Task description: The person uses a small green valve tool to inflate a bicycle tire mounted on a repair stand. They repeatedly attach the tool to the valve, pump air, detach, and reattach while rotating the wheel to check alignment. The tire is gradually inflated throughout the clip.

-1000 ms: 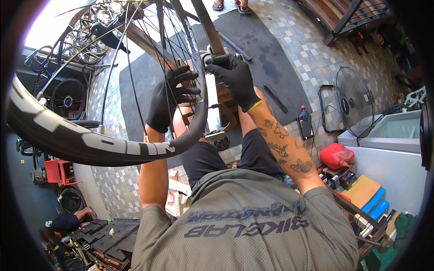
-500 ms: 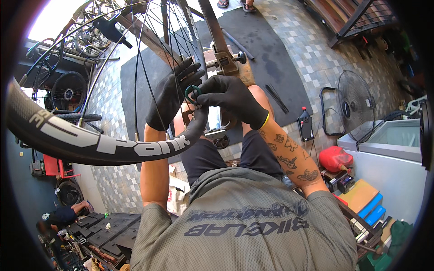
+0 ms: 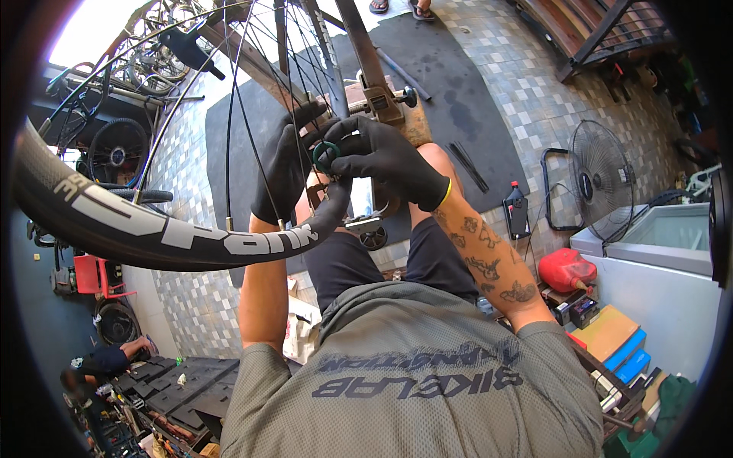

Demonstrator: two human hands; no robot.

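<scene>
A bicycle wheel with a black rim (image 3: 164,240) and thin dark spokes stands upright in a metal truing stand (image 3: 365,57). A green ring-shaped spoke wrench (image 3: 327,158) sits at the spokes beside the rim's inner side. My right hand (image 3: 382,160), in a black glove, pinches the wrench from the right with thumb and forefinger. From the left, behind several spokes, my gloved left hand (image 3: 281,164) bends its fingers to the wrench's far side; its fingertips are partly hidden. A silver bracket (image 3: 363,224) of the stand shows below my right hand.
A black mat (image 3: 458,99) covers part of the tiled floor, with loose dark spokes (image 3: 468,166) on it. To the right stand a fan (image 3: 603,179), a bottle (image 3: 515,191), a red fuel can (image 3: 566,270) and a white freezer (image 3: 649,282). Black tool cases (image 3: 172,397) lie lower left.
My left hand's outstretched fingers have drawn back and bent in beside the spoke wrench. My right hand keeps its pinch, shifted slightly. The rim's lower left part sits a little higher.
</scene>
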